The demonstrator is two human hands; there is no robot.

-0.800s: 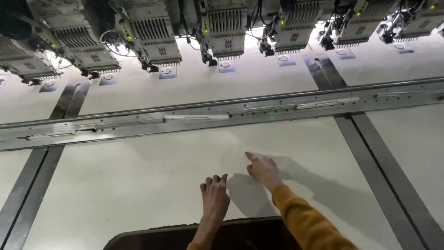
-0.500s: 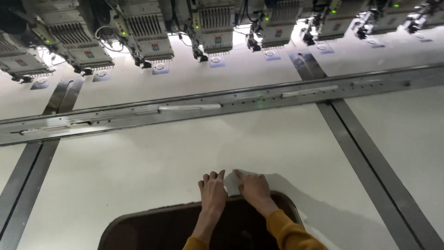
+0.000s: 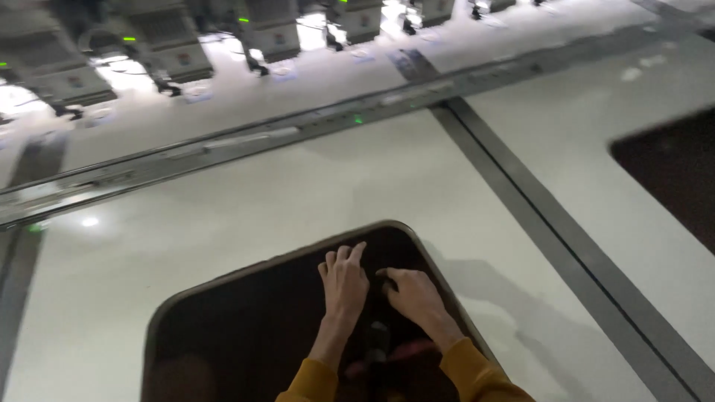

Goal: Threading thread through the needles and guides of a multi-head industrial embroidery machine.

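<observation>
Bare left hand (image 3: 344, 281), bare right hand (image 3: 414, 295), mustard-yellow sleeves (image 3: 477, 376)

Both hands have been drawn back off the white table top (image 3: 223, 246) and are now laid flat over the dark rounded opening (image 3: 246, 335). The left hand (image 3: 344, 281) and right hand (image 3: 412, 294) are set side by side near the opening's far corner. More of the opening is now seen.

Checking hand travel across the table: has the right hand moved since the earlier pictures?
Yes. The right hand has drawn back off the white table toward the person, onto the dark rounded opening, beside the left hand.
</observation>
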